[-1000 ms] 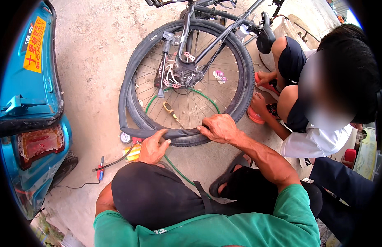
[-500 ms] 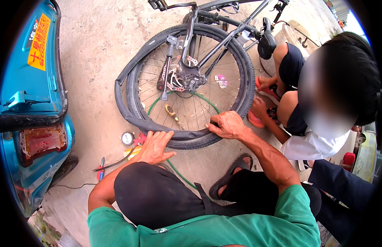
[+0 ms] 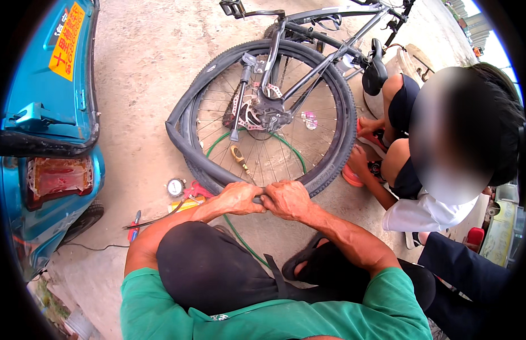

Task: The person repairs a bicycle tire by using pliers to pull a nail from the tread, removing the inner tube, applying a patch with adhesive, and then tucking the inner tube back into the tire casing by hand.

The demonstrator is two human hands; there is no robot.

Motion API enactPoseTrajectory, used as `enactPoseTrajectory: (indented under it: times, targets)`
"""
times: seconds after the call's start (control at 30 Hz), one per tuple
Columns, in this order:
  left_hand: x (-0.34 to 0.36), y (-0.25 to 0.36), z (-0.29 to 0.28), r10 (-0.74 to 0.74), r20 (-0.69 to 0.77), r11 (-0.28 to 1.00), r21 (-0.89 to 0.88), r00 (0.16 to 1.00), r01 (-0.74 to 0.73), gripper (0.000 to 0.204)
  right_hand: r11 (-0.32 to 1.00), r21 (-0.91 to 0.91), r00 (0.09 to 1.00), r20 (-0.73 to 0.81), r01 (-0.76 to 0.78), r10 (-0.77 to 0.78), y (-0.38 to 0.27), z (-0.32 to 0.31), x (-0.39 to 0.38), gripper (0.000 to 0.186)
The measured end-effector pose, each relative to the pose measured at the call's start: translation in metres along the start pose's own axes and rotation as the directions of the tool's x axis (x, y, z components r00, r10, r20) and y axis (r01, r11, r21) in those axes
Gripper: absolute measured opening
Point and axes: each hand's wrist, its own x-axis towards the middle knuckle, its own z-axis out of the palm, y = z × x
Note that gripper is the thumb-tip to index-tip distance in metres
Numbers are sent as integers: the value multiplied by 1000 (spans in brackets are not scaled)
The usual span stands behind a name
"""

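A bicycle (image 3: pixel 308 85) lies on its side, its rear wheel in front of me. A black inner tube (image 3: pixel 186 144) runs along the wheel's left and near side, bulging outside the tyre (image 3: pixel 349 130) at the left. At the wheel's near edge, my left hand (image 3: pixel 240 198) and my right hand (image 3: pixel 288 199) meet thumb to thumb. Both are closed round the inner tube beside the tyre, though the undersides of the fingers are hidden. Beneath the spokes lie a yellow-handled tool (image 3: pixel 237 154) and part of a green hose (image 3: pixel 290 148).
Left of my hands lie a round gauge (image 3: pixel 175 187) and a red inflator gun (image 3: pixel 203 189). A red-and-blue tool (image 3: pixel 136 224) is near my left forearm. A blue vehicle (image 3: pixel 53 113) stands at far left. Another person (image 3: pixel 433 212) crouches close on the right.
My hands have come together at the wheel's near edge, the left moving right and the right moving left and down. Both went from resting on the tube to closed grips.
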Motion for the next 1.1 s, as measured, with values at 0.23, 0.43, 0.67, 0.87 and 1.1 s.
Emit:
enactPoseTrajectory:
  times: [0.23, 0.43, 0.67, 0.87, 1.1]
  targets:
    - [-27, 2, 13, 136, -348, 984, 156, 928, -86, 78, 998, 3, 990, 124, -61, 60, 18, -32, -2, 35]
    - [-51, -17, -7, 110, -350, 947, 322, 930, 10, 89, 995, -93, 990, 134, -23, 35, 35, -45, 0, 40]
    - [-38, -20, -6, 172, -281, 930, 363, 944, -61, 50, 996, -80, 990, 132, -39, 49, 35, -49, 2, 40]
    - [-20, -17, -15, 44, -20, 952, 305, 999, -36, 39, 997, -63, 996, 72, -53, 58, 31, -43, 4, 37]
    - [8, 22, 10, -57, -98, 998, -30, 994, 54, 50, 999, -38, 997, -80, -21, 18, 3, -10, 4, 31]
